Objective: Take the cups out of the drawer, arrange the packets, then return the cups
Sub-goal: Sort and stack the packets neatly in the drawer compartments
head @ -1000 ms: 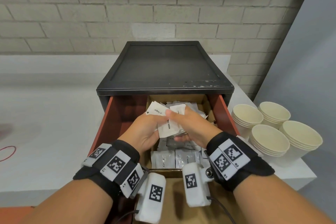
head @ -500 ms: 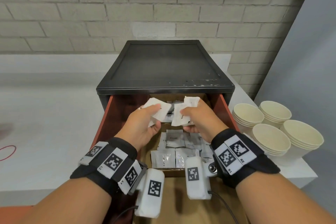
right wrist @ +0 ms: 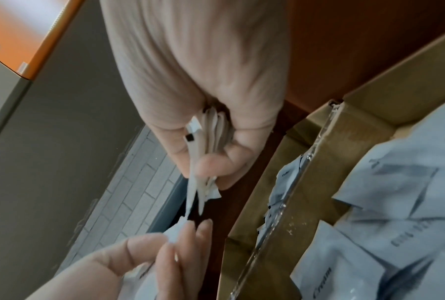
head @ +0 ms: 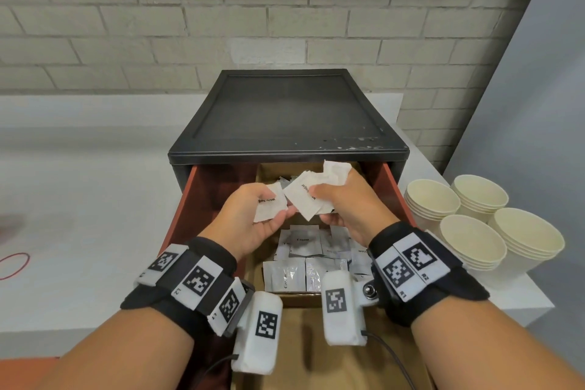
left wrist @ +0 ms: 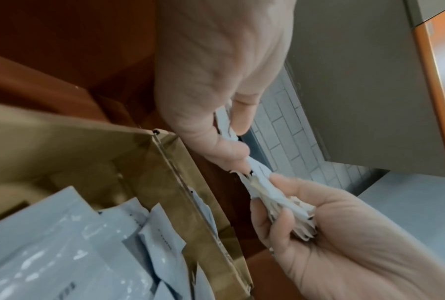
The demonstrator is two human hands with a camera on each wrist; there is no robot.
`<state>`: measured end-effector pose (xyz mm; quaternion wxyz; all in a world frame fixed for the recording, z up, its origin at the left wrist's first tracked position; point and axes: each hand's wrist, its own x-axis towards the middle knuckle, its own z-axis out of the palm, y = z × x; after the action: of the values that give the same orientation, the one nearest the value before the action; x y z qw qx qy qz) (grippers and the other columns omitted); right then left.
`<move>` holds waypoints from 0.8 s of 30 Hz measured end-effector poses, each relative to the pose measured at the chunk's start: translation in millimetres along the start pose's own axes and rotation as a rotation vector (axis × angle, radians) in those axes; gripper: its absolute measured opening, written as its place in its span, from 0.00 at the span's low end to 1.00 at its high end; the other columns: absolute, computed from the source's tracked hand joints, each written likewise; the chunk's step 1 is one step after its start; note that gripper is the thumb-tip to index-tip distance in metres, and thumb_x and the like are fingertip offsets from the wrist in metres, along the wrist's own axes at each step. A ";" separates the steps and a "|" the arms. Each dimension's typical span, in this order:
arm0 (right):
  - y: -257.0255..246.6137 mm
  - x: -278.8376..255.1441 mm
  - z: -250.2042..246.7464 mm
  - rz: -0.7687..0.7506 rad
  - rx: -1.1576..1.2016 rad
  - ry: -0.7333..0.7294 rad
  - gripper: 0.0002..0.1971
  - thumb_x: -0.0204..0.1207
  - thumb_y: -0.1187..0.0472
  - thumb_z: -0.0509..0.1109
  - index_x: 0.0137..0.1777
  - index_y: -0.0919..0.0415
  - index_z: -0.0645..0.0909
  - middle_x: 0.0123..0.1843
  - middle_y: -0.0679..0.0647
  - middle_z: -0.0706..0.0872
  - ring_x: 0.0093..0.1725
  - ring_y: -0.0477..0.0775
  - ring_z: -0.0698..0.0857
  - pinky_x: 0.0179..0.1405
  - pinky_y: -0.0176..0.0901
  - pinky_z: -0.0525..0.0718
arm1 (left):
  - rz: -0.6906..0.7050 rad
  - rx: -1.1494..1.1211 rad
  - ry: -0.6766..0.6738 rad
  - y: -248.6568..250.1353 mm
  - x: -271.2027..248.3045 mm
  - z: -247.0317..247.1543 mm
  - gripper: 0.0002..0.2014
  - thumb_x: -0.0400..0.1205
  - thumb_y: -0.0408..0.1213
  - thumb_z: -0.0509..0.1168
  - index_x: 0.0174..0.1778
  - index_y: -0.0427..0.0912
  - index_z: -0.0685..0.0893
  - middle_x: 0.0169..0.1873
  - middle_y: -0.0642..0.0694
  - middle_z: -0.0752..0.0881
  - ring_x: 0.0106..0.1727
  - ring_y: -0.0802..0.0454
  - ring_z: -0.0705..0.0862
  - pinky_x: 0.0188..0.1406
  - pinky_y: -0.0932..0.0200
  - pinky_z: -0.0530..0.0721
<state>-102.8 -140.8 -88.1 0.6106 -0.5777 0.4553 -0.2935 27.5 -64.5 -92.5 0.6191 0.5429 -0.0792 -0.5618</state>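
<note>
White packets are held in both hands above the open drawer (head: pixel 202 199). One packet (head: pixel 269 206) is pinched in the left hand (head: pixel 250 218), its grip narrow, thumb on the printed face and fingers curled beneath. A fanned bundle (head: pixel 313 196) of several packets is clasped in the right hand (head: pixel 351 206), the grip closed round the bundle; in the right wrist view the stacked edges are seen squeezed between thumb and curled fingers. The near tip of the bundle is touched by the left hand's packet, as is shown edge-on in the left wrist view.

Below the hands a cardboard box (head: pixel 285 298) is set in the red-brown drawer, toward its right side. More packets (head: pixel 304 244) are laid in the box: some in flat rows at the near end, others piled loosely at the far end. The word "Cream" is printed on at least one.

The drawer is pulled out toward the near side from a black cabinet (head: pixel 285 114), which is set on a white tabletop (head: pixel 79 199) against a pale brick wall. Four stacks of cream paper cups (head: pixel 474 231) are stood on the tabletop to the right of the cabinet, close together and outside the drawer. A red loop (head: pixel 14 266) is seen on the tabletop at far left.
</note>
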 end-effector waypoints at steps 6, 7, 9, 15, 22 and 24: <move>-4.4 -0.6 -0.7 0.006 0.036 -0.001 0.26 0.77 0.63 0.69 0.73 0.52 0.65 0.63 0.55 0.83 0.55 0.52 0.86 0.34 0.39 0.85 | 0.039 0.203 0.149 -4.1 6.7 -0.1 0.12 0.80 0.29 0.67 0.55 0.42 0.74 0.49 0.36 0.85 0.34 0.52 0.86 0.17 0.70 0.80; -4.7 -1.6 0.1 0.005 0.050 -0.027 0.25 0.77 0.63 0.69 0.72 0.52 0.65 0.62 0.55 0.84 0.53 0.51 0.87 0.32 0.39 0.84 | 0.045 0.231 0.169 -4.6 7.7 -1.1 0.12 0.80 0.29 0.67 0.56 0.42 0.74 0.48 0.37 0.85 0.33 0.53 0.84 0.16 0.70 0.78; -4.2 -3.6 3.2 -0.009 0.031 -0.087 0.24 0.78 0.62 0.68 0.72 0.55 0.66 0.61 0.56 0.85 0.50 0.49 0.87 0.30 0.37 0.82 | 0.050 0.260 0.175 -5.9 9.3 -0.7 0.12 0.81 0.28 0.63 0.59 0.43 0.74 0.48 0.39 0.85 0.34 0.52 0.83 0.17 0.68 0.77; 1.7 -8.1 13.5 0.005 -0.037 -0.150 0.14 0.81 0.65 0.63 0.65 0.62 0.76 0.58 0.59 0.87 0.58 0.62 0.86 0.62 0.64 0.80 | -0.086 0.051 -0.194 -6.5 -2.6 9.0 0.21 0.87 0.49 0.47 0.53 0.45 0.84 0.51 0.39 0.87 0.51 0.41 0.84 0.44 0.48 0.82; 5.4 -4.0 16.3 0.096 -0.126 -0.165 0.07 0.79 0.57 0.64 0.53 0.56 0.80 0.50 0.55 0.88 0.50 0.54 0.87 0.52 0.49 0.83 | -0.075 0.167 -0.266 -8.7 -4.7 12.3 0.18 0.80 0.54 0.63 0.54 0.44 0.85 0.42 0.41 0.89 0.43 0.48 0.87 0.32 0.56 0.89; 5.4 -6.1 18.2 0.123 -0.134 -0.203 0.09 0.80 0.54 0.62 0.50 0.57 0.81 0.43 0.52 0.87 0.43 0.50 0.85 0.44 0.42 0.80 | -0.065 0.176 -0.247 -10.0 -6.3 12.8 0.18 0.74 0.52 0.68 0.50 0.41 0.85 0.40 0.41 0.89 0.42 0.48 0.88 0.31 0.58 0.88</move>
<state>-89.9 -126.5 -93.6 0.6303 -0.6150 0.4443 -0.1647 10.1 -64.7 -91.8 0.5361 0.5243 -0.1861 -0.6349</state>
